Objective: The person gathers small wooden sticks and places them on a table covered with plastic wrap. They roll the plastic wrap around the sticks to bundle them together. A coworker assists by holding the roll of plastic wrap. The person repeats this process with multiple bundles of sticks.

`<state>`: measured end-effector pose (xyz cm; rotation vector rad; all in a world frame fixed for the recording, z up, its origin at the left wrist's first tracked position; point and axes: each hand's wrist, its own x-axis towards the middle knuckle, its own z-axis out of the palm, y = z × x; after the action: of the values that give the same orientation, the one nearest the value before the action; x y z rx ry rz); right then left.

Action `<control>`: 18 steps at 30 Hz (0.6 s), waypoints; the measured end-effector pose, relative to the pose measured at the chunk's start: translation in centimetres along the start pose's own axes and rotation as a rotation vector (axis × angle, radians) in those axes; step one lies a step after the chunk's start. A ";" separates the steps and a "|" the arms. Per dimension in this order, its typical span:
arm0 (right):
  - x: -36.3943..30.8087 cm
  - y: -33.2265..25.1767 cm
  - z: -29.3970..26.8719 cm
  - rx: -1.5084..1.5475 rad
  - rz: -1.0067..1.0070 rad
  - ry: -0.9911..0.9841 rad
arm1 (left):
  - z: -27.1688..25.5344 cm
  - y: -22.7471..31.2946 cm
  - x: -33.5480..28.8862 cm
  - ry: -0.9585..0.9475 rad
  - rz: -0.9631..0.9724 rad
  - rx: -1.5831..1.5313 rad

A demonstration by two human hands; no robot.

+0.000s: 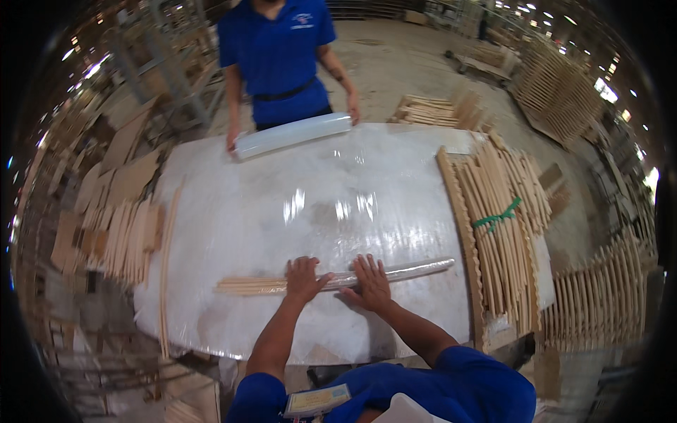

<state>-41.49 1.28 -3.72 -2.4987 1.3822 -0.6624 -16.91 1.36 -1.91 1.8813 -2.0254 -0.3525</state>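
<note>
A slim bundle of pale wooden sticks [252, 285] lies crosswise near the front of a white-covered table [233, 211]. Clear plastic film [423, 267] wraps its right part, while the stick ends at the left show bare. My left hand [303, 280] rests over the middle of the bundle, fingers stretched forward. A short way to the right, my right hand [369, 284] lies flat on the wrapped part with its fingers spread. Both hands are open, palms down on the bundle.
Across the table a person in a blue shirt [278, 63] holds a roll of clear film [293, 136] with both hands. Wooden sticks [493, 233] with a green tie are stacked at the right edge. A thin strip [170, 261] lies at left, beside more wood pieces [127, 243].
</note>
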 end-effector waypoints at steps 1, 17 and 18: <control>1.6 0.5 -0.1 -0.011 -0.010 -0.019 | -0.2 -0.4 1.2 -0.011 -0.039 -0.040; 12.9 5.6 0.1 0.046 0.062 0.140 | 0.5 -4.1 5.3 0.103 0.073 0.104; 11.2 5.0 0.2 0.011 0.112 0.006 | 0.3 -4.2 4.8 0.080 0.055 0.109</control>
<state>-40.02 -10.85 -2.69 -2.3916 1.5040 -0.6538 -13.49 -3.78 -3.47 1.8667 -2.0764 -0.1529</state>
